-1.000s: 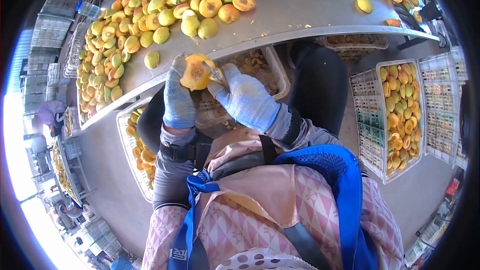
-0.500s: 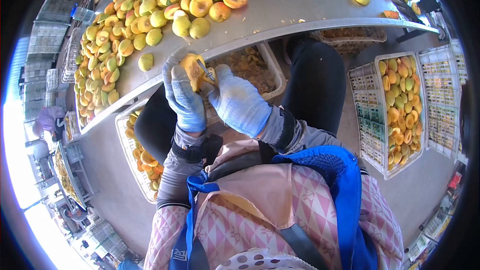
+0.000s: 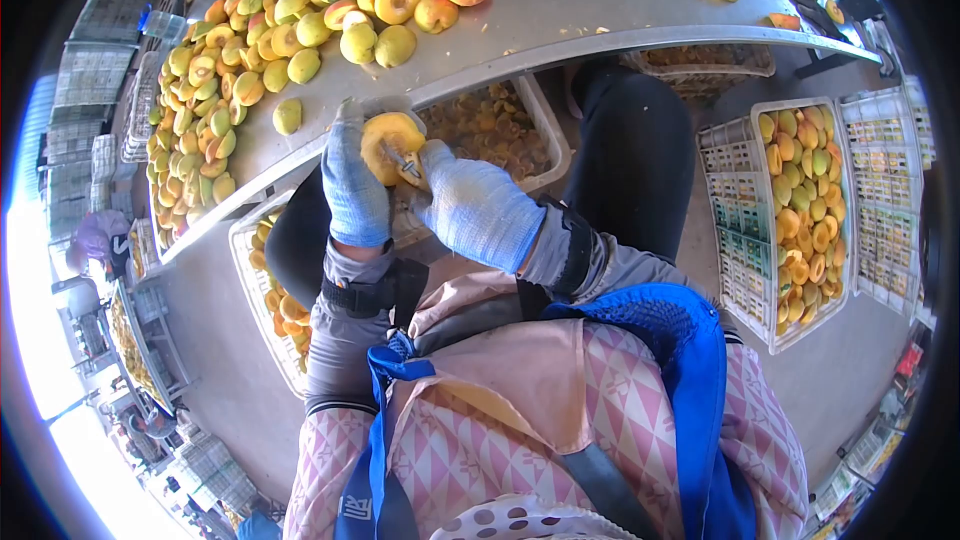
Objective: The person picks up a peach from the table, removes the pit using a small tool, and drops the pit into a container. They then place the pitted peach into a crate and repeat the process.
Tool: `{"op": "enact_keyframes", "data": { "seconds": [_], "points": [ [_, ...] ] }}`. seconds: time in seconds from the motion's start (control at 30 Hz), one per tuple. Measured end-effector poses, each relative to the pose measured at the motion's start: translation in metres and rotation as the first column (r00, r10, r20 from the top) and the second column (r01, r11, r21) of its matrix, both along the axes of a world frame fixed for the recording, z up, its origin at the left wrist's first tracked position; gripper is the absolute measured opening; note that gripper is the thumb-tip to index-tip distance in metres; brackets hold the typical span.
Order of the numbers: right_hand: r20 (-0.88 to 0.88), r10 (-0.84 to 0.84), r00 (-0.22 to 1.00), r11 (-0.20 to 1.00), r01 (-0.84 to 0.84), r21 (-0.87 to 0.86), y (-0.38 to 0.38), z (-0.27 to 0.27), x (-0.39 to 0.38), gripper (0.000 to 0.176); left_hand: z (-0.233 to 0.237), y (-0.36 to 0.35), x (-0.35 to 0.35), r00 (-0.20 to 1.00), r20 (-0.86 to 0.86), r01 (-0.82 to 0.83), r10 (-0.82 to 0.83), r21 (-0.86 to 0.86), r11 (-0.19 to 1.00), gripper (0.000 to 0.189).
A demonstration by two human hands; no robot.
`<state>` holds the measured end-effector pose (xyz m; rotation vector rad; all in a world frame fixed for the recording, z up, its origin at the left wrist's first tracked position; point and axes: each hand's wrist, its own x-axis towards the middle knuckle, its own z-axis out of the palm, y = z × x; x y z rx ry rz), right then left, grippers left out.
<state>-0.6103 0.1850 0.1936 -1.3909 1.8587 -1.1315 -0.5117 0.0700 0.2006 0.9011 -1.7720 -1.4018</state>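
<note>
A yellow peach half [image 3: 387, 136] is held in my gloved left hand [image 3: 356, 185], just past the front edge of the metal table [image 3: 560, 0]. My gloved right hand [image 3: 478, 205] is closed round a small metal tool [image 3: 408, 166], whose tip touches the cut face of the fruit. Many halved and whole-looking peaches [image 3: 300, 35] are heaped on the table at the upper left. One loose piece [image 3: 288, 117] lies near the table edge, left of my hands.
Under the table edge stands a crate [image 3: 545, 130] of brownish scraps. Crates of fruit stand at lower left [image 3: 245, 260] and right [image 3: 850, 210]. A stacked empty-looking crate [image 3: 890, 195] is at far right. A person [image 3: 100, 237] is at far left.
My left hand has shifted slightly left and turned, so the fruit's cut face now shows more. The tool's tip has moved across the fruit.
</note>
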Motion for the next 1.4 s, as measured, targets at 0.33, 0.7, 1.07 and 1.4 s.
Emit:
{"op": "enact_keyframes", "data": {
  "seconds": [0.33,0.7,1.07,1.4],
  "points": [
    [0.115,0.001,0.993,0.998,-0.008,0.058,-0.002,-0.007,0.003,0.038,0.004,0.003,-0.010,0.988,-0.152,0.032,0.015,0.302,0.953,0.044],
    [0.236,0.079,0.968,0.997,-0.078,-0.012,-0.002,-0.014,0.000,0.042,0.008,0.017,-0.018,0.994,-0.077,-0.077,0.077,0.015,0.997,0.038],
    [0.787,0.311,0.532,0.943,-0.275,-0.187,-0.009,-0.022,-0.009,0.031,-0.006,0.009,-0.010,0.977,0.100,-0.178,0.186,-0.085,0.980,0.033],
    [0.951,0.148,0.272,0.974,-0.208,-0.092,-0.006,-0.028,-0.006,0.032,-0.004,0.013,-0.014,0.996,-0.091,-0.012,0.006,-0.069,0.998,0.036]
  ]
}}
